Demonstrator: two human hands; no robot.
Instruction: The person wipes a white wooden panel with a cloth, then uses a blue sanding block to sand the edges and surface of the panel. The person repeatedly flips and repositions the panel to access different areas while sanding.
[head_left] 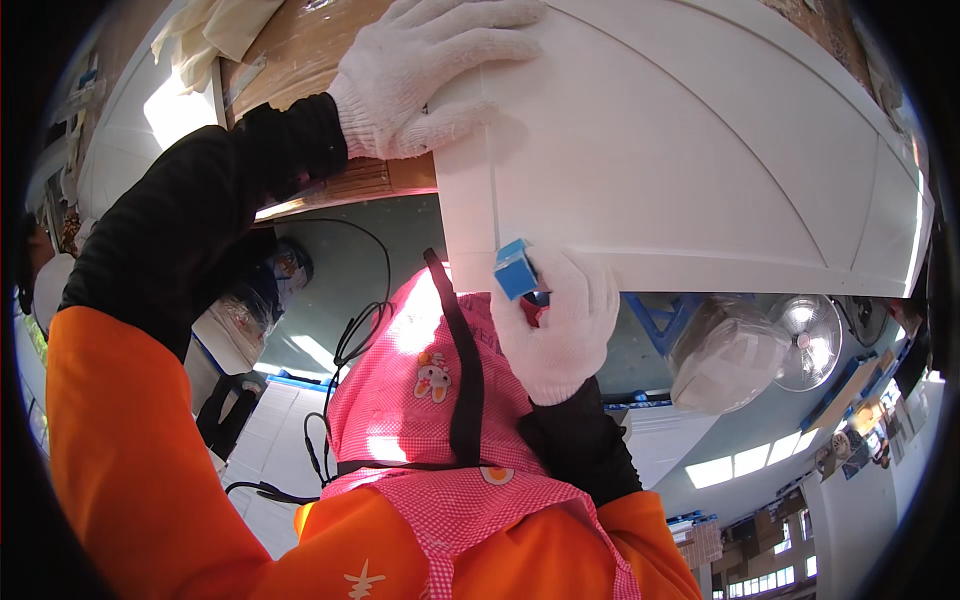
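Observation:
A large white panel with shallow grooved lines lies in front of me. My left hand, in a white knit glove, rests at the panel's far left edge with fingers spread and stretched over its surface. At the near left corner, my right hand, also gloved, has its fingers closed round a small blue block with a pale face. The block is at the panel's near edge; whether it presses on the panel I cannot tell. Part of something red shows between the right hand's fingers.
Brown cardboard lies under and beyond the panel, with a cream glove or cloth at the far left. Black cables hang at my left. A plastic-wrapped bundle and a round fan stand on the right beyond the near edge.

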